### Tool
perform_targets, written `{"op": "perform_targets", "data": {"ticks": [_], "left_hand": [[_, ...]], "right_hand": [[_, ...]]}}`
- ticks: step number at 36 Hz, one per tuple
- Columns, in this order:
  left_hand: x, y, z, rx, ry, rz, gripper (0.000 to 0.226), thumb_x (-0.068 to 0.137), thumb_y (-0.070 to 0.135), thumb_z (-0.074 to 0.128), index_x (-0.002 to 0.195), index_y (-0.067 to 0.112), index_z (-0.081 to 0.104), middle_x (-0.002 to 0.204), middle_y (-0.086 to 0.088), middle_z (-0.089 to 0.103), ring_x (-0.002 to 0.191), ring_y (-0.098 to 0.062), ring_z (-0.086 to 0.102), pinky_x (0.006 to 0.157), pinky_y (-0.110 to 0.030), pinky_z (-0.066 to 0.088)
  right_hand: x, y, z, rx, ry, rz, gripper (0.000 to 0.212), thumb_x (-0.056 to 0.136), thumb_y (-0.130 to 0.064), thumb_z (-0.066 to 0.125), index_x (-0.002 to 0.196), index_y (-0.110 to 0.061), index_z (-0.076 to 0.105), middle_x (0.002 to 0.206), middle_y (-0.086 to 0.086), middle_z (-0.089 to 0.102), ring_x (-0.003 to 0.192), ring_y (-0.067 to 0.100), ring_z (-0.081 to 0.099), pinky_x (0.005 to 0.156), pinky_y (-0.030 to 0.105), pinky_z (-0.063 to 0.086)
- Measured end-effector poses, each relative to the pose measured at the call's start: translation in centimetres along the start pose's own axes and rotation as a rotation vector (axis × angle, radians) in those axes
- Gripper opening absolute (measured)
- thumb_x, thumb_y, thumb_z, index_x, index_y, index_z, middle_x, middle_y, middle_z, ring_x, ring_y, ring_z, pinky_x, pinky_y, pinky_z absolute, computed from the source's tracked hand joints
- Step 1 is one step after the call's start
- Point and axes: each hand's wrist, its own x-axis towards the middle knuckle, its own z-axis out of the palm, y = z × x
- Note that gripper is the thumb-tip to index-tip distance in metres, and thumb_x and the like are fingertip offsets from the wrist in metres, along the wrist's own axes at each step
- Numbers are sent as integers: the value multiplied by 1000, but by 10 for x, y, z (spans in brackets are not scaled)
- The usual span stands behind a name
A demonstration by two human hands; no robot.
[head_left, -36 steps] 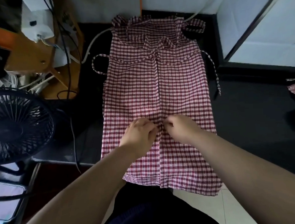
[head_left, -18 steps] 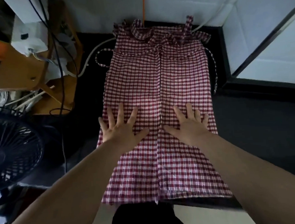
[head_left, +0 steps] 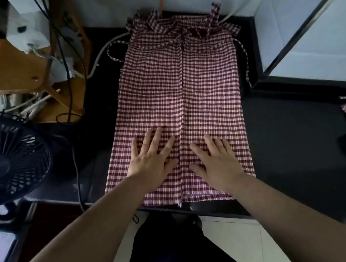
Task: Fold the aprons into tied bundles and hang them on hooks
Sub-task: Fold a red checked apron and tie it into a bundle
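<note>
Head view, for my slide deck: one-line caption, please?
Left hand and right hand press flat on a red checked apron spread over a dark table.

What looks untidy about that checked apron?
The apron lies flat under the left hand and right hand, but its top edge is bunched. The left tie loops out sideways, and the right tie trails onto the table.

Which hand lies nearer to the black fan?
Left. The left hand presses the checked apron on the half toward the fan; the right hand presses the other half, farther away.
</note>
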Motion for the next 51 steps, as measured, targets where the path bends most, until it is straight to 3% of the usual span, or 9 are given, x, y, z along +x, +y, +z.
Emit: {"op": "perform_targets", "data": {"ticks": [6, 9, 15, 17, 21, 24, 31, 38, 51], "left_hand": [[-34, 18, 19, -273, 319, -163, 52, 91, 51, 34, 129, 23, 58, 134, -9, 54, 114, -35, 55, 98, -56, 40], [-55, 14, 34, -285, 326, -20, 62, 89, 58, 33, 135, 22, 53, 144, -9, 45, 128, -35, 45, 107, -52, 31], [-87, 0, 38, 103, -55, 185, 112, 66, 89, 27, 138, 32, -37, 145, 0, -46, 136, -20, -38, 112, -45, -21], [-95, 2, 43, 116, -14, 180, 106, 80, 72, 46, 143, 31, -29, 150, -3, -36, 144, -25, -23, 114, -47, -13], [-108, 10, 42, 16, 168, 152, 92, 48, 15, 87, 134, 21, 55, 136, -10, 55, 122, -30, 56, 100, -43, 36], [-115, 18, 37, -130, 180, 142, 76, 74, 6, 71, 143, 24, 45, 148, -3, 42, 137, -25, 38, 109, -37, 32], [-89, 1, -18, -442, -104, -20, 31, 98, 19, 47, 124, 28, 61, 115, 1, 63, 92, -14, 57, 74, -25, 46], [-50, -20, -36, -322, -234, -36, 26, 97, 35, 51, 118, 19, 49, 112, 0, 58, 99, -19, 55, 87, -36, 48], [-34, -14, -35, 371, 102, 86, 29, 98, 47, 42, 114, 30, 60, 113, 10, 61, 116, -17, 50, 105, -38, 26]], "right_hand": [[-24, -3, 21, -35, 34, -37, 93, 66, -71, -28, 150, -33, -11, 158, 11, -16, 145, 35, -6, 109, 44, -19], [-33, -4, 28, -72, 57, -35, 96, 68, -71, -31, 151, -30, -5, 159, 10, -8, 145, 36, 4, 114, 47, -12], [-47, -15, 24, -55, 43, -111, 77, 85, -67, 8, 149, -28, 24, 158, 10, 13, 141, 31, 23, 115, 51, 10], [-57, -14, 28, -109, -10, -178, 92, 72, -78, 8, 150, -29, 19, 159, 9, 8, 142, 30, 18, 115, 51, 8], [-69, -13, 43, -179, 30, -202, 96, 58, -73, 67, 136, -20, 48, 139, 16, 47, 115, 32, 56, 96, 52, 42], [-72, -11, 53, -129, 188, -197, 79, 49, -51, 87, 117, -19, 65, 112, 9, 63, 91, 25, 67, 78, 44, 53], [-64, -14, 12, 146, 27, -213, 34, 100, -37, 38, 111, -17, 63, 106, -2, 60, 96, 18, 56, 86, 34, 46], [-41, -3, -16, 220, -104, -44, 32, 103, -38, 31, 101, -15, 53, 84, -8, 48, 79, 11, 44, 74, 25, 34], [-27, 1, -14, 182, -49, 129, 33, 101, -33, 39, 119, -11, 54, 115, 5, 60, 99, 19, 56, 84, 28, 42]]}}
